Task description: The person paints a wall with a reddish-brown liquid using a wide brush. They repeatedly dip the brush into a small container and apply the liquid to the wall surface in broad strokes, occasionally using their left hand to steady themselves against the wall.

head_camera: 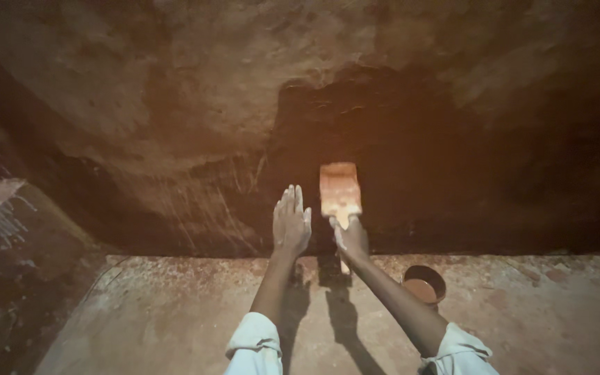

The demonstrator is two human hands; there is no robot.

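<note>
A rough wall (175,125) — wet and dark at its middle — rises above the ledge (175,305). The right hand (351,238) has its grip clenched on a wide brush (339,190) laid against the wall; the left hand (291,222) lies flat and released beside it. A small bowl (424,283) of brownish liquid sits on the ledge.

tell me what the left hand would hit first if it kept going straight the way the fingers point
Most likely the reddish-brown wall. The left hand is open, fingers pointing up and forward at it, with nothing visible between. It may already be touching; depth is hard to judge. The wide brush sits off to its right.
</note>
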